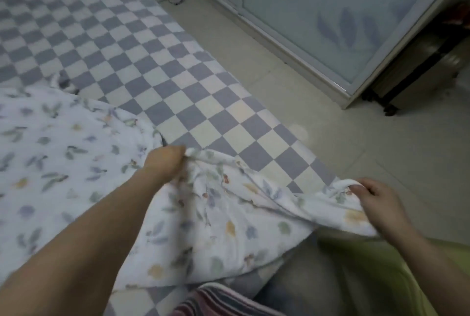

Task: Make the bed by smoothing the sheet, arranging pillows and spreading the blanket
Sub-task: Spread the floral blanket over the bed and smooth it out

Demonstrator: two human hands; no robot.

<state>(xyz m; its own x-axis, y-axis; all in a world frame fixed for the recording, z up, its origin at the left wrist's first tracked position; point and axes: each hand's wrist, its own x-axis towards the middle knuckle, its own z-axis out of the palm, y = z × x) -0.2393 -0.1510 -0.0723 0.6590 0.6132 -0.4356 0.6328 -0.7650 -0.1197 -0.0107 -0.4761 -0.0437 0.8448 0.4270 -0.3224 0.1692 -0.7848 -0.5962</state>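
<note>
head view, standing by the bed: the left hand (166, 163) is fisted tight on the edge of the floral blanket (63, 163), and the right hand (373, 197) pinches its corner near the bed's edge. the blanket lies bunched over the near half of the checkered sheet (132, 43).

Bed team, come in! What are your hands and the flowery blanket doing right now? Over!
Left hand and right hand both gripping floral blanket edge. Blanket bunched at near end, checkered sheet mostly uncovered. Nothing blocking.
</note>
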